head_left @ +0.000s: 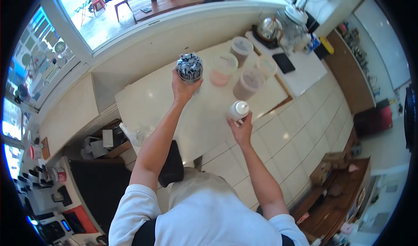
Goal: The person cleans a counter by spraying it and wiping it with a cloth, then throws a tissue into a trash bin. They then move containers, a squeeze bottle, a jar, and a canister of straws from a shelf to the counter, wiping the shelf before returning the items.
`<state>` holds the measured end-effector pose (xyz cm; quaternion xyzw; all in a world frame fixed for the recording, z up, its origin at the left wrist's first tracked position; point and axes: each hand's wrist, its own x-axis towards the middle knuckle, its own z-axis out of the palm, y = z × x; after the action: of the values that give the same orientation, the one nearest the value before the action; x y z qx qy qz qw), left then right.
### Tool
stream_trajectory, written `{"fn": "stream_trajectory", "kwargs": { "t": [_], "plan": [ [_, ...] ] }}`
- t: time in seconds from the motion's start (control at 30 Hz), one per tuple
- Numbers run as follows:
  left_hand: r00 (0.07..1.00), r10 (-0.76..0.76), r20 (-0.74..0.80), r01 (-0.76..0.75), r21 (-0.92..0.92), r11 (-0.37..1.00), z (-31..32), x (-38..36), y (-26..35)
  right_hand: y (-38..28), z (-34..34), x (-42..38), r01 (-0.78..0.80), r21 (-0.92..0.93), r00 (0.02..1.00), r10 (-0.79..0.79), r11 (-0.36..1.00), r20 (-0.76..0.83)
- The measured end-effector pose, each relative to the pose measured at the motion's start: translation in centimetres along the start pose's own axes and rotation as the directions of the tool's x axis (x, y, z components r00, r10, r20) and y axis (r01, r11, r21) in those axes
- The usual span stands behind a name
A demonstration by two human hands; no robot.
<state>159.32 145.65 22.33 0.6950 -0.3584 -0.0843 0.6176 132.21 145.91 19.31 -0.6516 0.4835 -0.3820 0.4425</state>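
My left hand (184, 89) is wrapped around a clear jar (190, 67) packed with small black-and-white pieces, whose kind I cannot make out. It is held over the far side of a pale table (174, 128). Closer to the table's right edge, my right hand (242, 128) grips a white squeeze bottle (239, 110) with a small nozzle. Beyond that bottle stand several lidded plastic tubs: a brownish tub (249, 84), a tub with pink contents (220, 77), another brownish tub (242, 50) at the back and a smaller tub (267, 66).
A metal kettle (269, 30) on a dark base and a flat black object (284, 63) occupy the white side counter at the back right. Crumpled clear plastic (136, 135) lies at the table's left edge. A black stool (172, 163) is by my body. Wooden shelving (335, 202) stands right.
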Motion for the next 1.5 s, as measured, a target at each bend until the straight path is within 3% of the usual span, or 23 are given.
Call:
{"fn": "stream_trajectory", "kwargs": {
  "t": [0.17,0.3,0.53,0.6,0.63,0.7,0.83,0.87,0.97,1.07,1.17,1.27,1.37,1.5],
  "plan": [
    [0.998,0.024,-0.051,-0.023,0.023,0.999,3.7,4.3,-3.8,1.9,3.4,4.9,0.034,-0.04,0.995,-0.03,0.999,0.098],
    [0.997,-0.042,-0.06,0.044,0.04,0.998,6.2,5.7,-5.7,2.3,5.8,7.9,0.053,-0.013,0.985,-0.05,0.999,0.167],
    [0.997,-0.031,-0.073,0.041,0.13,0.991,6.5,6.1,-5.1,3.4,6.6,11.4,0.106,0.019,0.954,-0.107,0.994,0.28],
    [0.995,0.015,-0.096,-0.007,0.089,0.996,8.2,6.1,-10.0,4.5,6.7,11.5,0.13,0.025,0.942,-0.132,0.991,0.308],
    [0.996,-0.08,-0.036,0.085,0.195,0.977,6.8,5.7,-6.8,5.7,6.9,11.6,0.097,0.037,0.937,-0.104,0.995,0.333],
    [0.983,-0.161,-0.091,0.181,0.277,0.944,5.8,3.3,-5.9,6.9,6.7,11.4,0.069,0.037,0.913,-0.078,0.997,0.401],
    [0.968,-0.024,-0.251,0.092,0.261,0.961,3.1,-4.4,-3.4,8.4,3.3,9.3,-0.085,-0.031,0.875,0.089,0.996,0.476],
    [0.971,-0.125,-0.201,0.167,0.209,0.964,2.0,-6.6,-1.2,8.9,2.6,8.5,-0.156,-0.024,0.861,0.148,0.987,0.486],
    [0.943,-0.333,-0.005,0.332,-0.069,0.941,-1.2,-13.0,2.4,8.0,1.0,5.7,-0.198,-0.079,0.699,0.197,0.977,0.688],
    [0.915,-0.365,0.17,0.382,-0.077,0.921,-5.7,-18.0,5.5,4.1,2.2,1.8,-0.172,-0.037,0.441,0.111,0.984,0.891],
    [0.915,-0.383,0.126,0.396,-0.109,0.912,-11.4,-22.4,7.6,-1.4,5.5,-3.2,0.096,0.107,0.237,-0.127,0.99,0.963],
    [0.919,-0.394,-0.012,0.367,-0.336,0.867,-17.9,-27.3,8.0,-7.6,9.8,-9.8,0.131,0.22,0.137,-0.237,0.967,0.962],
    [0.884,-0.422,-0.199,0.357,-0.296,0.886,-25.7,-33.0,7.7,-9.5,15.5,-16.8,0.144,0.271,0.024,-0.277,0.952,0.96],
    [0.779,-0.465,-0.421,0.376,-0.279,0.883,-35.2,-39.7,7.3,-12.4,22.2,-25.9,0.206,0.269,0.011,-0.277,0.941,0.961]
  ]
}}
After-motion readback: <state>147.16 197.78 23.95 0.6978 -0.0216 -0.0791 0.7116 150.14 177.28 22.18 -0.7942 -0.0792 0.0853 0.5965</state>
